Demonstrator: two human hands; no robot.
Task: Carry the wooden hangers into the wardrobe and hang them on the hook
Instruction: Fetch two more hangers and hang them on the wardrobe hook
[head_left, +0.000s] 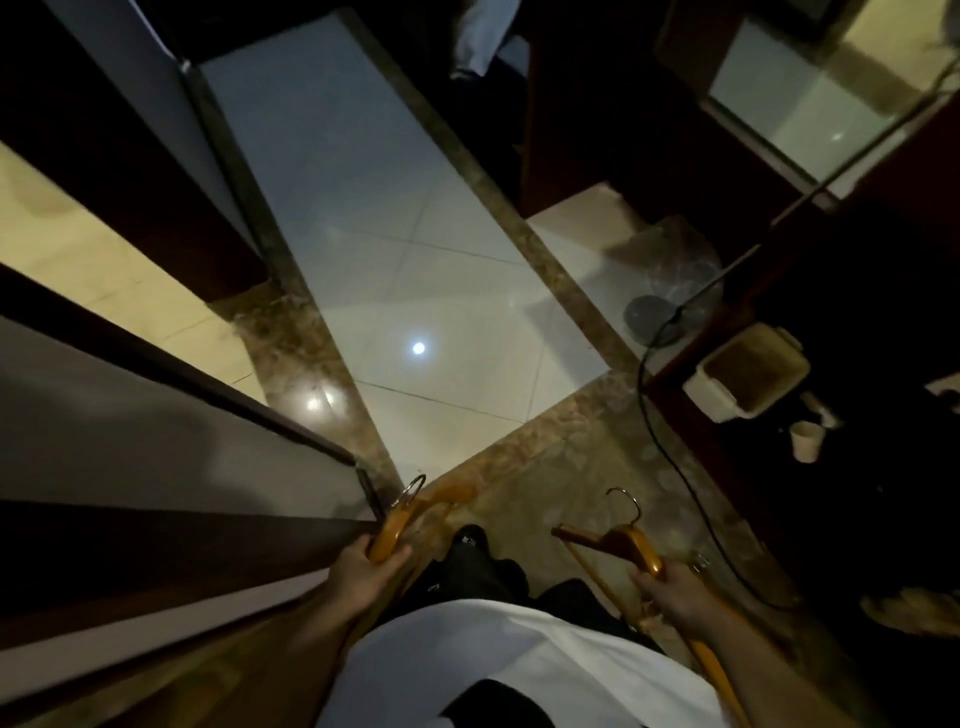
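Observation:
I look down at a dim tiled floor with a hanger in each hand. My left hand (366, 571) grips an orange-brown wooden hanger (400, 519) by one arm; its metal hook (413, 488) points forward. My right hand (675, 592) grips a second wooden hanger (618, 540) near its shoulder, and its hook (626, 504) curls upward. That hanger's lower bar runs down along my right forearm. No wardrobe rail or hook shows in this view.
A dark door edge (208, 384) juts in from the left, close to my left hand. At right stand a dark cabinet with a white bin (748, 374), a paper cup (805, 441), a black cable (675, 467) on the floor and a fan base (654, 317). White tiles (415, 260) stretch ahead.

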